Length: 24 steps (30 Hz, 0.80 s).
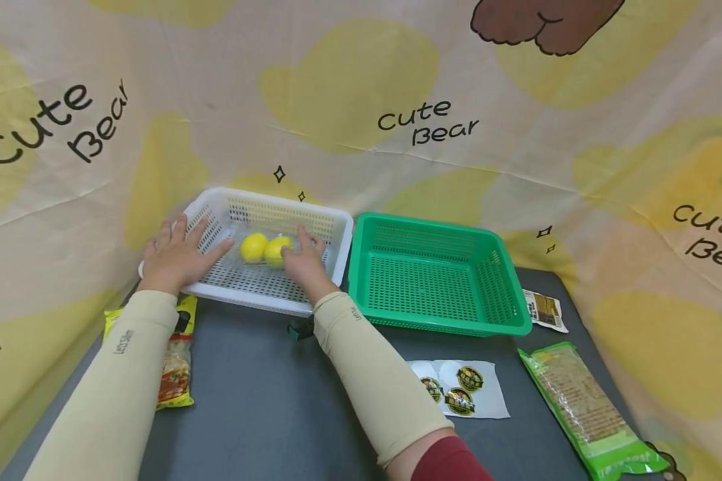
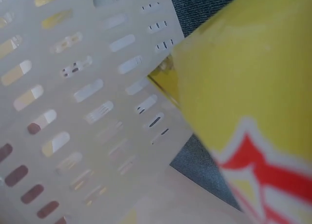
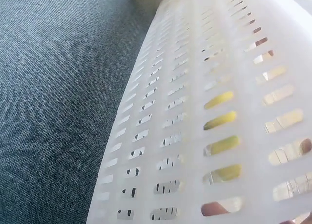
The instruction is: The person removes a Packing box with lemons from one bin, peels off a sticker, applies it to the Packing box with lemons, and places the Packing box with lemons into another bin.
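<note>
Two yellow lemons in clear plastic packaging lie inside a white perforated basket in the head view. Above the basket's left end is my left hand, fingers spread, its thumb pointing at the pack's left side. My right hand reaches over the front rim, its thumb at the right lemon and its index finger extended beyond it. Through slots in the basket wall, the right wrist view shows yellow fruit and bits of fingers. The left wrist view shows the slotted wall beside a yellow packet.
A green basket stands right of the white one. Under my left forearm lies the yellow food packet. Farther right are a sticker sheet, a green-edged packet and a small sachet. A printed cloth hangs behind.
</note>
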Motion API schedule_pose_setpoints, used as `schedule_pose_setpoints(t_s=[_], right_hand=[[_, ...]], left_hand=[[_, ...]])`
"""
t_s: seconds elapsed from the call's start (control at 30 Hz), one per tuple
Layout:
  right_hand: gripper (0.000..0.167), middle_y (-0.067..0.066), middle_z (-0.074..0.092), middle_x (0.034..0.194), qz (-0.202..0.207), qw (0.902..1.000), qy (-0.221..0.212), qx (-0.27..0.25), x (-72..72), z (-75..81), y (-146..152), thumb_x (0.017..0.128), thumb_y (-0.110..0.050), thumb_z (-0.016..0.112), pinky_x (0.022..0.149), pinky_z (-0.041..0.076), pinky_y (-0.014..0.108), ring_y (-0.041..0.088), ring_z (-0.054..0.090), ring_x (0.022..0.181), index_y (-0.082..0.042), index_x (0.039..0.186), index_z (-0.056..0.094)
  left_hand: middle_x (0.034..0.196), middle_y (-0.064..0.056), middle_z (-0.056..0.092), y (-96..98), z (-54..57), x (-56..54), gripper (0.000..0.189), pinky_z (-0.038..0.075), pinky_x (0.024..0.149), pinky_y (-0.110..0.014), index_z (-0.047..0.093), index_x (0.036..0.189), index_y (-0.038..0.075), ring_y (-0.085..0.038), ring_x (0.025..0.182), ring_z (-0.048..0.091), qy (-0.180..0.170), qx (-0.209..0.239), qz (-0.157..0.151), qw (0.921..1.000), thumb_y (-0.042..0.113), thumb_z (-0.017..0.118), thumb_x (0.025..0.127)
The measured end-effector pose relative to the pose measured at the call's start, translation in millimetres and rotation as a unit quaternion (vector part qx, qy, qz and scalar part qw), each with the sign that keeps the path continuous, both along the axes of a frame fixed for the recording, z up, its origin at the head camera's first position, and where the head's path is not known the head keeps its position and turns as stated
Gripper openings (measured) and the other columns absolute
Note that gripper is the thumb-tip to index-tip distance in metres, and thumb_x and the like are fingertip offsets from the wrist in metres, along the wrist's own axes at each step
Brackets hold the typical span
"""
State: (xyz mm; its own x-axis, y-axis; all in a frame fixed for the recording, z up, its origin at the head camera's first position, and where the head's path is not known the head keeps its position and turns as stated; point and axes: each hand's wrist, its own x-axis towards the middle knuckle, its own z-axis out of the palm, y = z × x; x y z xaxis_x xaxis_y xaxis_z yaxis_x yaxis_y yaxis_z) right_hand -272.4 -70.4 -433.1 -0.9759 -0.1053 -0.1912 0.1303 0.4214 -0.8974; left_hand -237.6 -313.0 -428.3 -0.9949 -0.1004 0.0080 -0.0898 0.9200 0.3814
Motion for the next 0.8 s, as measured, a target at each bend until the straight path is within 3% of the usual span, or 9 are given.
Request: schedule_pose_setpoints(t_s=[0.1,0.33,0.57,0.67,0.8], right_hand=[[0.068,0.0,0.015,0.172,-0.007,1.0,0.003,0.0,-0.6,0.3,-1.0,0.11,-0.034,0.055,0.1,0.05,0.042,0.033,0.048,0.14,-0.038,0.17,0.024],[0.068,0.001,0.015,0.172,-0.024,0.9995,0.011,-0.017,-1.4,1.0,-4.0,0.11,-0.033,0.056,0.093,0.05,0.04,0.033,0.048,0.137,-0.037,0.17,0.025],[0.068,0.001,0.013,0.173,-0.035,0.9967,0.026,-0.069,1.5,1.4,1.2,0.11,-0.032,0.054,0.073,0.048,0.035,0.027,0.057,0.124,-0.037,0.17,0.022],[0.068,0.002,0.012,0.173,-0.031,0.9959,0.029,-0.08,3.8,2.0,4.0,0.11,-0.032,0.054,0.082,0.05,0.038,0.029,0.053,0.134,-0.036,0.17,0.022],[0.068,0.006,0.01,0.174,-0.023,0.9957,0.028,-0.085,8.0,6.0,7.2,0.11,-0.034,0.054,0.107,0.046,0.048,0.035,0.038,0.15,-0.034,0.171,0.022]], left_hand=[[0.172,-0.03,-0.011,-1.8,1.3,0.2,0.101,-0.007,0.114,-0.08,0.013,0.17,0.011,-0.054,0.155,-0.018,0.002,0.003,0.001,1.0,0.081,0.029,0.1],[0.172,-0.03,-0.006,-5.3,3.5,1.5,0.09,-0.005,0.114,-0.079,0.013,0.17,0.007,-0.056,0.155,-0.015,0.006,0.0,0.008,0.9999,0.07,0.009,0.106],[0.172,-0.03,-0.005,-4.0,2.4,1.6,0.089,-0.004,0.114,-0.08,0.015,0.17,0.007,-0.056,0.155,-0.014,0.006,0.001,0.008,1.0,0.069,0.011,0.106],[0.173,-0.03,-0.003,-2.0,1.5,2.2,0.089,-0.004,0.114,-0.079,0.017,0.169,0.007,-0.057,0.155,-0.012,0.006,0.003,0.012,0.9999,0.07,0.013,0.106],[0.173,-0.029,-0.001,0.1,1.1,2.1,0.089,-0.003,0.115,-0.079,0.019,0.169,0.007,-0.056,0.155,-0.01,0.01,0.009,0.017,0.9998,0.07,0.014,0.106]])
